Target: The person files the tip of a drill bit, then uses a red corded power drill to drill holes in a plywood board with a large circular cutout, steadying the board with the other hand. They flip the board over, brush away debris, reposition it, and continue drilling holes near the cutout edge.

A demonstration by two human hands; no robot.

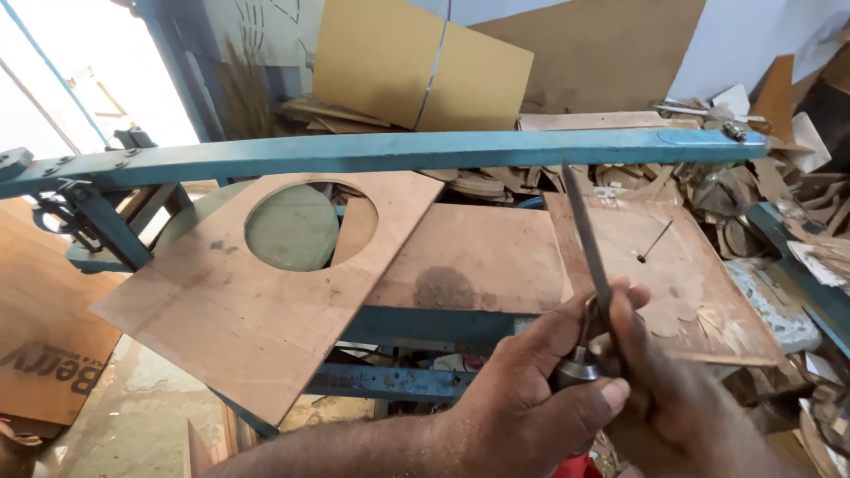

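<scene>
Both my hands are closed on one hand tool: a long thin metal blade [584,239] pointing up and away, with a silver collar [577,365] and a red handle end [580,466]. My left hand [522,389] wraps the handle just below the collar, thumb across it. My right hand [673,398] pinches the base of the blade from the right side. The tool is held in the air in front of a blue machine table, below its long blue overarm [398,150]. A plywood board with a round hole [239,301] lies tilted on the table to the left.
A second plywood panel [699,292] lies at the right with a thin upright saw blade [655,239] through it. Cardboard sheets [390,62] lean at the back. Wood offcuts [753,177] pile up at the right. A cardboard box [44,354] stands lower left.
</scene>
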